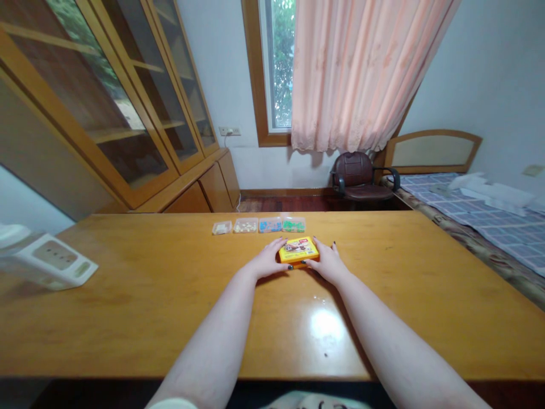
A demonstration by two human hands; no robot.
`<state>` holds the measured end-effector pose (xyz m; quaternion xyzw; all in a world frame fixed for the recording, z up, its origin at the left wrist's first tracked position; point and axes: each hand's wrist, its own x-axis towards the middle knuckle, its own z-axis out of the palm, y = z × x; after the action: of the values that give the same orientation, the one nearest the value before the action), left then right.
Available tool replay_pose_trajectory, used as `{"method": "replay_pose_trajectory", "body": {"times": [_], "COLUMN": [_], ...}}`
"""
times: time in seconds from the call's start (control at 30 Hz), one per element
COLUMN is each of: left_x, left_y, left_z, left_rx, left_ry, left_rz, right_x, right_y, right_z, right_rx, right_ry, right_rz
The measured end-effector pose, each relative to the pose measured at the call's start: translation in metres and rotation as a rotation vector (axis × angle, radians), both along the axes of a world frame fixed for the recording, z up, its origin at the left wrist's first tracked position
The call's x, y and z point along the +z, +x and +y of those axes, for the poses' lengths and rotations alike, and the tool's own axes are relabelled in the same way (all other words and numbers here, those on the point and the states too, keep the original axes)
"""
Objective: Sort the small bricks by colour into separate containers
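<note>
A flat yellow box (pixel 298 250) with a printed picture on its lid lies on the wooden table (pixel 170 307). My left hand (pixel 269 260) grips its left side, with the thumb at the near edge. On the opposite side my right hand (pixel 327 261) holds the box the same way, thumb in front and fingers along the right side. Just beyond the box stands a row of small clear plastic boxes: one with green pieces (pixel 293 225), one with blue pieces (pixel 271 225), one with whitish pieces (pixel 246 226) and a smaller one (pixel 222 228) at the left end.
A white and clear plastic container (pixel 55 258) stands at the table's left side. Behind the table are a glass-doored cabinet (pixel 128 113), a brown armchair (pixel 360 176) and a pink curtain (pixel 353 74). A bed (pixel 485 204) is at the right.
</note>
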<state>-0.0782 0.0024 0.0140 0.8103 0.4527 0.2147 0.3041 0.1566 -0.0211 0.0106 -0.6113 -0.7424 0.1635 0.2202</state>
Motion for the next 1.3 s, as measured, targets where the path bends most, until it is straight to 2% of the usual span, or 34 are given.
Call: {"method": "replay_pose_trajectory", "body": {"times": [0.17, 0.23, 0.3, 0.4, 0.5, 0.63, 0.83, 1.07, 1.3], "left_x": [-0.007, -0.009, -0.010, -0.009, -0.007, -0.011, -0.021, -0.012, -0.010], "left_y": [0.008, 0.011, 0.012, 0.013, 0.013, 0.014, 0.015, 0.014, 0.017], "left_z": [0.007, 0.009, 0.011, 0.013, 0.013, 0.013, 0.014, 0.009, 0.001], "left_rx": [0.287, 0.424, 0.514, 0.470, 0.393, 0.328, 0.300, 0.275, 0.238], "left_ry": [-0.043, -0.025, 0.064, 0.208, 0.260, 0.210, 0.163, 0.138, 0.093], "left_rz": [-0.287, -0.286, -0.220, -0.198, -0.232, -0.209, -0.107, -0.112, 0.095], "right_x": [-0.003, -0.005, -0.007, -0.009, -0.010, -0.010, -0.009, -0.006, 0.000], "right_y": [0.000, 0.000, 0.000, 0.000, 0.001, 0.001, -0.001, -0.002, -0.002], "right_z": [0.004, 0.005, 0.005, 0.006, 0.006, 0.006, 0.006, 0.003, 0.002], "right_rx": [-0.060, -0.042, -0.032, -0.028, -0.028, -0.034, -0.053, -0.029, -0.040], "right_ry": [-0.024, -0.044, -0.049, -0.042, -0.039, -0.041, -0.039, -0.035, -0.031], "right_rz": [0.049, 0.041, 0.027, 0.025, 0.032, 0.037, 0.019, 0.010, 0.022]}}
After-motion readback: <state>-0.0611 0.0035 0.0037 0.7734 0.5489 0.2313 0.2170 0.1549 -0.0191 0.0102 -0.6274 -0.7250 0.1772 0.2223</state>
